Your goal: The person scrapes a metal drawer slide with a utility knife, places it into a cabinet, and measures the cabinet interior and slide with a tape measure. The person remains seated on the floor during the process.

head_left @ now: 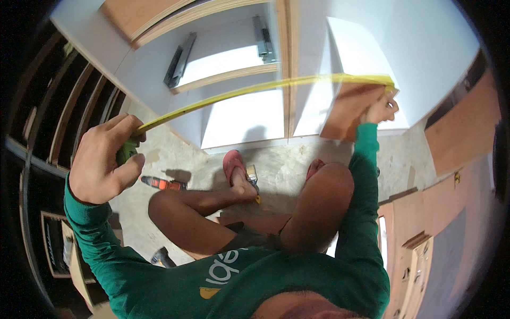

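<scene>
My left hand (106, 159) grips a green tape measure (126, 152), its case mostly hidden by the fingers. The yellow tape blade (228, 94) runs out of it to the right, slightly bowed, across the front of a white-lined wooden cabinet (288, 64). At the blade's far end, on the right, the fingers of my right hand (380, 109) are pinched. A reddish-brown board (340, 114) with a white face stands in the right compartment, just beside that hand. Blur hides whether my right hand also touches it.
Dark metal drawer slides (182, 59) sit in the cabinet's left compartment. On the concrete floor (281, 159) lie an orange-and-black tool (163, 183), a paintbrush (252, 174) and a partly hidden dark tool (162, 258). A slatted dark rack (69, 114) stands left; wooden panels (467, 125) lean right.
</scene>
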{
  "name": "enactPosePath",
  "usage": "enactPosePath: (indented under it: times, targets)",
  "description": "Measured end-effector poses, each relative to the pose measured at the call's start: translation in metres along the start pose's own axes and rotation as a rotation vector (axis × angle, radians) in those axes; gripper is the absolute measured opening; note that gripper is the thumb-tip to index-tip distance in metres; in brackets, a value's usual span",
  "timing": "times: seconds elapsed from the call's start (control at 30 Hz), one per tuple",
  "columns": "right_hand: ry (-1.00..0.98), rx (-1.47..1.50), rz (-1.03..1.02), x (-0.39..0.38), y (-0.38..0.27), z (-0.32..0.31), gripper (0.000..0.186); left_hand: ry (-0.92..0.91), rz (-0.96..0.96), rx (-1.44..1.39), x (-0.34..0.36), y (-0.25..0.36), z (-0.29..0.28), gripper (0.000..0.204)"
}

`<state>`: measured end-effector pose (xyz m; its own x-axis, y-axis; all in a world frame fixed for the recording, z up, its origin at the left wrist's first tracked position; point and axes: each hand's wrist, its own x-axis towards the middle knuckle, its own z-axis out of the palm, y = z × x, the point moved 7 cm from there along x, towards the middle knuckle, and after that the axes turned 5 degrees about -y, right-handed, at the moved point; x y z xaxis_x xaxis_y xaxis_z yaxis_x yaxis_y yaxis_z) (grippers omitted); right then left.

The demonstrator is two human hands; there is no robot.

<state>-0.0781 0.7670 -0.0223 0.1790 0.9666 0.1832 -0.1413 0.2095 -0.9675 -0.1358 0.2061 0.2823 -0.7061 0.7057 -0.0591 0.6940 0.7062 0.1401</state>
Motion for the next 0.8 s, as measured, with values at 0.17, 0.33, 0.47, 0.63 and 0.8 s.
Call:
enactPosePath:
  times: [0.17, 0.33, 0.47, 0.63, 0.8]
  targets:
    - [-0.239, 0.019, -0.229, -0.006, 0.012, -0.018, 0.043, -0.079, 0.025, -0.046, -0.041, -0.057, 0.023, 0.041]
    - [-0.398, 0.004, -0.311, -0.039, 0.046, -0.007, 0.04, -0.158, 0.035, -0.095, -0.057, -0.083, 0.049, 0.04]
    - [-1.022, -0.114, -0.147, -0.112, 0.098, 0.002, 0.032, -0.206, 0.05, 0.06, -0.061, -0.096, 0.065, 0.037]
    - [-1.926, -0.38, -0.053, -0.199, 0.12, -0.04, 0.025, -0.209, -0.02, 0.171, -0.075, -0.115, 0.069, 0.037]
    - [-2.212, -0.622, -0.024, -0.212, 0.113, -0.06, 0.025, -0.338, -0.098, 0.061, -0.081, -0.138, 0.077, 0.036]
